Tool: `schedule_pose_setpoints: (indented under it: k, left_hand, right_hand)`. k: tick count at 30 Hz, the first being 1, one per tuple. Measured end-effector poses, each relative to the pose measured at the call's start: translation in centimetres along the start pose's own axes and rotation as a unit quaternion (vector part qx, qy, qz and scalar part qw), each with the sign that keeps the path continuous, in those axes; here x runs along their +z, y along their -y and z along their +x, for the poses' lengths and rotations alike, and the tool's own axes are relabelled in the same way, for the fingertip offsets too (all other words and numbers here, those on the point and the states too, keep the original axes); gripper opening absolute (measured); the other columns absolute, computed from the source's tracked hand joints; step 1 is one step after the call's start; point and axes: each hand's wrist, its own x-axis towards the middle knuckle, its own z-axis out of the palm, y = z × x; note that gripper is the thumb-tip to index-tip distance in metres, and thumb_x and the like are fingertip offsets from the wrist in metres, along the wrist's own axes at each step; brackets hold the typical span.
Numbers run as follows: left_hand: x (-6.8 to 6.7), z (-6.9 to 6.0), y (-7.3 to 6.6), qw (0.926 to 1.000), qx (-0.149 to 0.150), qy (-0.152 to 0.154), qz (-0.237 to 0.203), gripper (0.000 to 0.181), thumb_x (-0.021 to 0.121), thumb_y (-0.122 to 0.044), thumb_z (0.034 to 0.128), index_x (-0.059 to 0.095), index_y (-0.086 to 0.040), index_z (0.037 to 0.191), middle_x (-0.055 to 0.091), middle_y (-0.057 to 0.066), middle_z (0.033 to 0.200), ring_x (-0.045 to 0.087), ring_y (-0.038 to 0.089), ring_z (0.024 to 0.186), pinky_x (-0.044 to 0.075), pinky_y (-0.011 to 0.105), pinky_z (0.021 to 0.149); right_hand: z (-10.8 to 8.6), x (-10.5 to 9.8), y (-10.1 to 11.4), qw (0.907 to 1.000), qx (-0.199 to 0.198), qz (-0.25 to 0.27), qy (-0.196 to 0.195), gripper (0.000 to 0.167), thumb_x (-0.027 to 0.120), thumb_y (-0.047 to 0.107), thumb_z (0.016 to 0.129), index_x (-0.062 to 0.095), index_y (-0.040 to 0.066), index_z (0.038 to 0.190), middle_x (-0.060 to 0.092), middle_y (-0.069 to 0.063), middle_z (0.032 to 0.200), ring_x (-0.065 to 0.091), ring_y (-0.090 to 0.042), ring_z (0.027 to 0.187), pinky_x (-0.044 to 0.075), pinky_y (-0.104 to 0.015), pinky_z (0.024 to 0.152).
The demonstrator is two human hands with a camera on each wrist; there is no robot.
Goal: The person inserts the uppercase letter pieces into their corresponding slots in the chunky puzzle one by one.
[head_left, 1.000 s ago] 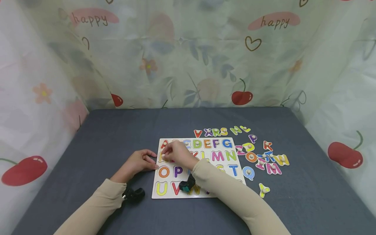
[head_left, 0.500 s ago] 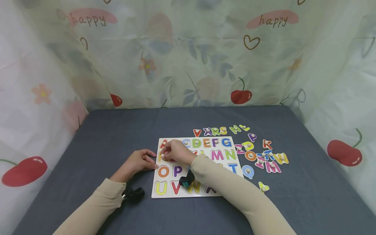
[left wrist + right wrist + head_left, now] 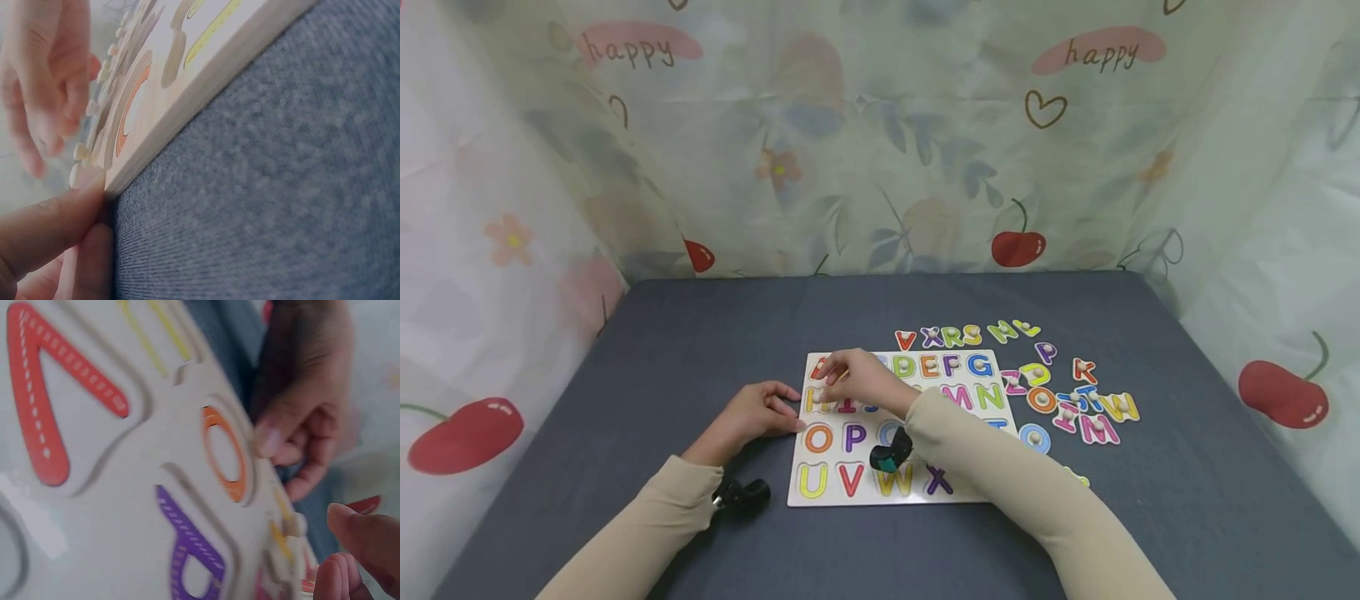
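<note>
A white rectangular wooden alphabet board [image 3: 831,459] lies flat on the dark grey, cloth-covered tabletop [image 3: 715,317], its coloured letters set in four rows. The left hand [image 3: 760,410] is at its left edge with loosely bent fingers: the thumb tip rests on the rim, and the other fingers lie along the side. The right hand [image 3: 867,385] hangs over the left part of the upper two rows, thumb and fingertips standing apart. Just beside them is a yellow letter H piece [image 3: 811,402] with a pale round knob [image 3: 299,523], at the left end of the second row; whether a fingertip touches it, I cannot tell.

Below the H, the third row shows an orange letter O [image 3: 828,438] and a purple letter P [image 3: 850,439]; the bottom row shows a yellow U, a red V, a yellow W and a purple X. Knobbed pieces sit in the top row, among them an orange letter E [image 3: 929,366] and a blue letter G [image 3: 979,365].

Loose knobbed letters lie behind the board and to its right, including a pink M [image 3: 1099,430], a red K [image 3: 1083,371] and a blue Q [image 3: 1035,439]. The right beige sleeve [image 3: 1022,492] largely covers a yellow piece.
</note>
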Motion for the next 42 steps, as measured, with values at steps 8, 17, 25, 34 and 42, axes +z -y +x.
schedule_pose_setpoints:
  k: [8,17,25,34,42]
  left_hand:
    - [0.1,-0.1,-0.1,1.0,-0.007,-0.004,0.002,0.049,0.083,-0.005,0.073,0.059,0.003,0.114,0.066,0.003,0.074,0.06,0.009,0.065,0.05,0.024,0.061]
    - [0.3,-0.1,-0.2,0.9998,-0.015,-0.01,0.007,0.049,0.084,-0.005,0.0728,0.059,0.001,0.115,0.065,0.005,0.077,0.061,0.011,0.067,0.05,0.025,0.062]
    - [0.2,0.0,0.0,0.9999,-0.005,-0.004,0.01,0.049,0.083,-0.005,0.0733,0.058,0.003,0.115,0.067,0.005,0.076,0.062,0.01,0.067,0.051,0.025,0.063]
    - [0.1,0.1,0.1,1.0,-0.003,-0.003,0.007,0.049,0.083,-0.005,0.0731,0.058,0.003,0.115,0.066,0.004,0.076,0.063,0.01,0.068,0.052,0.025,0.063]
    - [0.2,0.1,0.2,0.9999,-0.002,-0.006,0.008,0.049,0.083,-0.005,0.0736,0.058,0.003,0.115,0.067,0.004,0.075,0.064,0.011,0.067,0.052,0.025,0.063]
  right_hand:
    - [-2.9,-4.0,-1.2,0.9967,-0.002,0.068,-0.044,0.032,0.077,0.015,0.083,0.067,0.006,0.112,0.065,-0.005,0.096,0.063,-0.015,0.082,0.05,-0.027,0.072]
    - [-7.6,-9.6,-5.5,0.9862,0.021,0.098,-0.132,0.035,0.072,0.019,0.088,0.063,0.004,0.118,0.062,-0.008,0.102,0.06,-0.021,0.088,0.049,-0.044,0.083]
    - [-11.9,-13.6,-9.4,0.9766,0.051,0.082,-0.192,0.044,0.07,0.028,0.09,0.059,0.004,0.124,0.061,-0.012,0.111,0.062,-0.02,0.095,0.05,-0.044,0.086]
    - [-14.9,-15.7,-12.6,0.9751,0.115,0.034,-0.186,0.054,0.068,0.041,0.089,0.057,0.007,0.129,0.062,-0.013,0.117,0.062,-0.021,0.099,0.051,-0.035,0.083]
    - [-18.6,-16.5,-13.8,0.9699,0.133,0.019,-0.203,0.055,0.064,0.041,0.092,0.053,0.005,0.133,0.059,-0.016,0.123,0.063,-0.014,0.097,0.051,-0.029,0.081]
